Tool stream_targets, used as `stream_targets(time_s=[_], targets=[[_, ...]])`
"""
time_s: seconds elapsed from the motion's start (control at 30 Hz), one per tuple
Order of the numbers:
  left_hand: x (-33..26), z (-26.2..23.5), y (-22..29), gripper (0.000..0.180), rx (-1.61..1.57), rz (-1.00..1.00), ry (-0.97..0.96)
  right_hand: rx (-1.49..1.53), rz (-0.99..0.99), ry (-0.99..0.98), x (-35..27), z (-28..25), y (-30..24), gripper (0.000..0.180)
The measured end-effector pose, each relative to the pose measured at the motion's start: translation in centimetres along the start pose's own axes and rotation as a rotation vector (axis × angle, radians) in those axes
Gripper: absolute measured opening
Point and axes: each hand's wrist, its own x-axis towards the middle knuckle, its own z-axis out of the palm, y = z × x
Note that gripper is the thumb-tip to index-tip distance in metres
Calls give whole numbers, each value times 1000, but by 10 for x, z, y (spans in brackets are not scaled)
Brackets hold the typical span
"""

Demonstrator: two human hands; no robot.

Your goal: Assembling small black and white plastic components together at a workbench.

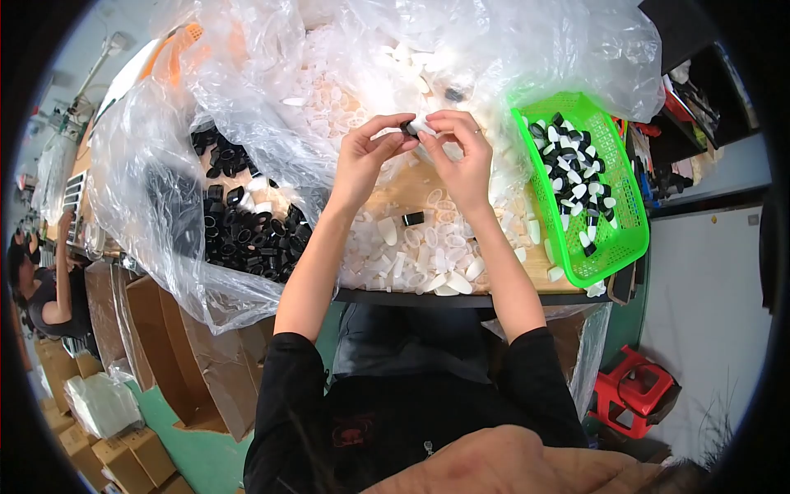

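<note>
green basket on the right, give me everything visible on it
The green basket is a bright green rectangular tray of what looks like plastic, with slotted mesh walls and a solid rim. It sits level at the right end of the wooden table, long side running away from the person, its near corner at the table's edge. It is partly filled with small black-and-white pieces in a loose pile. Clear plastic sheeting lies against its far end. Neither hand touches it; the right hand works to its left.
</note>
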Motion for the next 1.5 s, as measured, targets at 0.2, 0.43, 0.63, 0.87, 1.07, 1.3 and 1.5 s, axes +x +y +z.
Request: stream_targets(time_s=[0.2, 0.43, 0.63, 0.87, 1.07, 1.3, 1.5], targets=[[-1, 5, 2, 26, 150, 81, 64, -68, -46, -3, -2, 2, -2, 12], [-1, 8, 3, 26, 166, 97, 53, -98, -99, 37, -5, 3, -5, 11], [-2, 10, 7, 27, 166, 96, 64, -87, -89, 35, -5, 3, -5, 9], [-1, 6, 2, 24, 204, 110, 40, 89, 77, -101, -1, -2, 1, 12], [-1, 7, -2, 21, 207, 175, 53, -4, 83, -73, -6, 3, -9, 39], [3, 1, 0, 19, 223, 153, 66, 41, 89, -69, -4, 1, -7, 29], [1, 3, 2, 15, 175, 112, -50, 99, 101, -41, -1, -4, -4, 17]])
